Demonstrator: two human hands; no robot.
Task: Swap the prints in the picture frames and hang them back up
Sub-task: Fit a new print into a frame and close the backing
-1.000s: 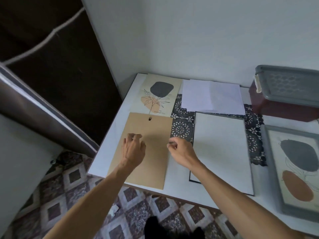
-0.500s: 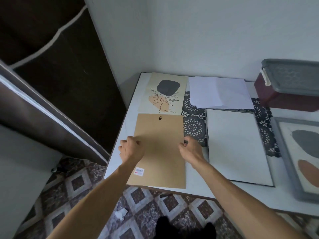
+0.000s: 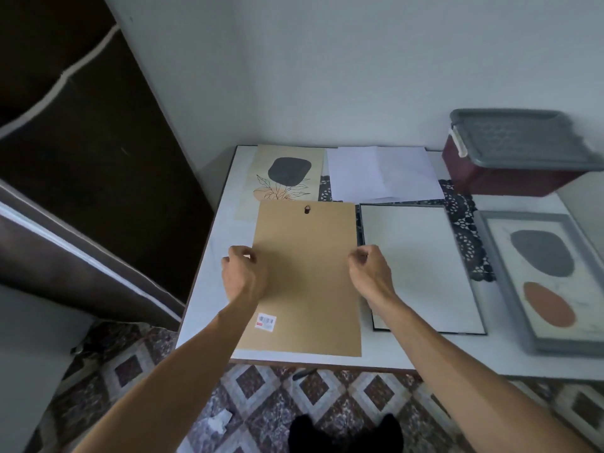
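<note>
Task judged at an early-to-middle stage. One dark frame is laid open on the worktop, and its print is out, lying loose at the far left corner. The brown backing board is gripped at mid-height, the left hand curled on its left edge and the right hand on its right edge. Whether the board is lifted cannot be told.

The grey frame at the right lies face up with its print inside. Swapping, closing and hanging are judged outstanding.

White sheets, a black lace mat and a lidded box are also on the white worktop. It is set in a corner of bare walls, above a patterned tile floor.
</note>
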